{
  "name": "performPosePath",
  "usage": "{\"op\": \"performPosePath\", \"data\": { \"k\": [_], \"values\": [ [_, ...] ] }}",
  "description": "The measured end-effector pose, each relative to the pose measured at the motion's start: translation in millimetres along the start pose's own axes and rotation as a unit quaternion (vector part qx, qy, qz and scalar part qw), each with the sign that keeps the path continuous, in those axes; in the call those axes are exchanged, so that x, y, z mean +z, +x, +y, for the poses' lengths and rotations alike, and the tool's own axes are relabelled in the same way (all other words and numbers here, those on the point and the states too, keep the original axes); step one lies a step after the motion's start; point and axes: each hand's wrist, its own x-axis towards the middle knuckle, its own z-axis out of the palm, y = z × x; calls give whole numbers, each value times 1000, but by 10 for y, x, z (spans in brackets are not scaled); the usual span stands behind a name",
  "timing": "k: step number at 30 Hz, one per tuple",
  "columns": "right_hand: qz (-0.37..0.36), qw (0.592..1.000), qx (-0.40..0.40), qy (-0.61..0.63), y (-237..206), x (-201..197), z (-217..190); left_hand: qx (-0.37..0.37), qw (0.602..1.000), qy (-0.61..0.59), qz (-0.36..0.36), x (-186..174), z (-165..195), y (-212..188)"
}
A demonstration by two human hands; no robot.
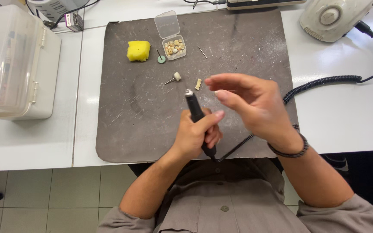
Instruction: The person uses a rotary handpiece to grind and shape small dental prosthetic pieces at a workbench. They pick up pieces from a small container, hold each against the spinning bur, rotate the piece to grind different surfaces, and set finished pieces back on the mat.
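My left hand [197, 133] grips a black rotary handpiece [195, 110] upright over the dark work mat [130, 112], its metal tip pointing away from me. My right hand [249, 103] hovers just right of the tip, fingers extended and apart, holding nothing that I can see. A small tooth-coloured piece [198, 84] lies on the mat just beyond the tip. A bur with a white head [174, 77] rests left of it.
A small clear box of tooth-like pieces [175, 46] stands open at the back, beside a yellow sponge [138, 50], a green disc bur [161, 57] and a thin pin [202, 52]. A motor unit [333, 17] with coiled cable [324, 82] sits right; a plastic case [14, 60] left.
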Motion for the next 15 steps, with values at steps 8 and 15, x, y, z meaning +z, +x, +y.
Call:
{"op": "performPosePath", "data": {
  "k": [8,15],
  "values": [
    [43,996,43,61,307,230,298,-35,998,37,25,20,-244,91],
    [31,999,11,-2,410,181,186,-39,998,55,19,96,-250,71]
  ]
}}
